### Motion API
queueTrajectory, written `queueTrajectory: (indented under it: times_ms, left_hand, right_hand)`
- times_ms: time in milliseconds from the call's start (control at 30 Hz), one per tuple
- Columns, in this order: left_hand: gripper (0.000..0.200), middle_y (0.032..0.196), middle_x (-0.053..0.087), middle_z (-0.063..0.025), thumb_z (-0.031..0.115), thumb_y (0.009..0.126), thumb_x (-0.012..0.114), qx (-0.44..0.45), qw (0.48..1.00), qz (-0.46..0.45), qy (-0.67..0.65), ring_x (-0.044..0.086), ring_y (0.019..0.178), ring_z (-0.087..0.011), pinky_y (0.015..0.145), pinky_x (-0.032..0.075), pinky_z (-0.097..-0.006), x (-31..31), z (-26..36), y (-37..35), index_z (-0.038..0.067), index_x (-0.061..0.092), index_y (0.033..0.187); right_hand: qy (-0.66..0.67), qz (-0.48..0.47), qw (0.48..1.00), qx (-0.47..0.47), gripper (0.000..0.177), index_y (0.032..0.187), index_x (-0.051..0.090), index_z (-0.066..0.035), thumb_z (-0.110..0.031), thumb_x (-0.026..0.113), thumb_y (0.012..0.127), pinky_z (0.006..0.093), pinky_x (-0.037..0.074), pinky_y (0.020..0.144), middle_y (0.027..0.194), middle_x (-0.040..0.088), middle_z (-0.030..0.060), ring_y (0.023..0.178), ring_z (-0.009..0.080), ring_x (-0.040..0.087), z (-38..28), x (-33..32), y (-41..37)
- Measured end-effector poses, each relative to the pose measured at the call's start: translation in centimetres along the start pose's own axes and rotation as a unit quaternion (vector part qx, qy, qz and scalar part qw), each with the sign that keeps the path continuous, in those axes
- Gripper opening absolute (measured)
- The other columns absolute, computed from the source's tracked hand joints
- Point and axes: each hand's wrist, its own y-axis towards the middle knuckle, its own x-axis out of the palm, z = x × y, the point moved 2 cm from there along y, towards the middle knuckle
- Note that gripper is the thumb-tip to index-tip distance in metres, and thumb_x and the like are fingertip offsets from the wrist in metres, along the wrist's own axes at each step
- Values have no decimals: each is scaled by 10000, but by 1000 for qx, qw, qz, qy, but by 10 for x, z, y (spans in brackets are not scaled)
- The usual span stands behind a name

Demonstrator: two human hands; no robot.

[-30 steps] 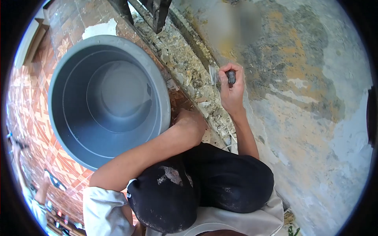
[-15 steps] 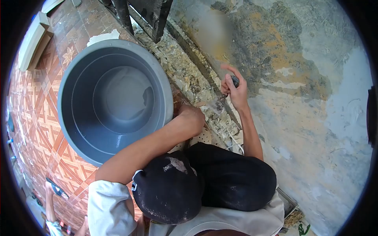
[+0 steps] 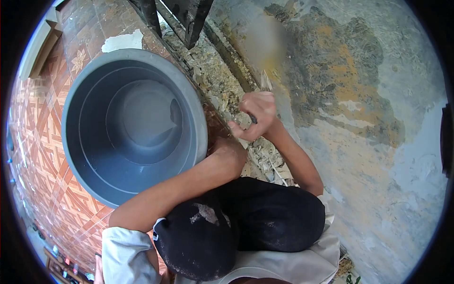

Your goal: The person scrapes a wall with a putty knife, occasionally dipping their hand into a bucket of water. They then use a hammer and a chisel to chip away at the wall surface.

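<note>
My right hand [image 3: 259,112] is closed round the dark handle of a small trowel [image 3: 266,84]. Its pale metal blade points up and away from me, over the edge of the crumbly strip [image 3: 220,90]. My left hand [image 3: 230,152] is bent down beside the rim of a large grey plastic tub [image 3: 201,130], close to that strip. Its fingers are hidden behind the back of the hand, so any hold is out of sight. Inside the tub, a grey patch with a darker mark shows at the bottom.
Orange patterned tiles [image 3: 52,156] spread under and left of the tub. Dark metal posts [image 3: 193,26] stand at the strip's far end. A rough, stained cement surface [image 3: 350,161] fills the right side. My knees [image 3: 279,217] in black trousers are near the strip.
My right hand has moved left and turned over, swinging the trowel blade from pointing down at the strip to pointing up. My left hand stays beside the tub.
</note>
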Motion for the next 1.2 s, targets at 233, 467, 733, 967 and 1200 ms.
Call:
queueTrajectory:
  times_ms: [233,467,733,967,1200]
  left_hand:
    - [258,901,673,-127,132,772,590,30,998,49,-14,661,874,-267,740,506,-406,2,-2,-4,19,627,1001]
    - [229,915,662,-137,109,774,584,27,998,36,-43,655,868,-265,748,503,-384,-2,-4,-6,8,610,978]
    - [204,887,658,-149,105,808,555,62,997,45,-27,661,839,-282,734,511,-397,2,-8,-3,-7,600,973]
    - [220,898,665,-165,112,809,560,28,998,33,-34,663,877,-287,746,513,-393,-3,-5,-7,-13,599,985]
    - [232,901,671,-158,151,820,571,34,998,33,-44,663,878,-281,749,511,-384,1,-7,-4,-1,601,993]
  right_hand:
    - [-118,83,986,-86,375,541,447,-85,-114,697,819,326,337,333,457,397,32,356,189,441,24,17,8]
    - [-96,163,979,-76,350,539,440,-70,-13,654,810,336,318,319,445,372,39,340,187,412,25,15,1]
    - [-91,128,987,-43,264,572,479,-18,90,599,781,331,302,344,481,397,53,352,192,402,42,16,-4]
    - [-166,224,960,-29,298,557,482,-40,26,626,809,315,317,327,442,409,50,326,191,415,24,9,3]
    - [-196,244,946,-84,274,570,488,-33,54,608,800,314,312,321,462,438,48,335,184,408,17,7,5]
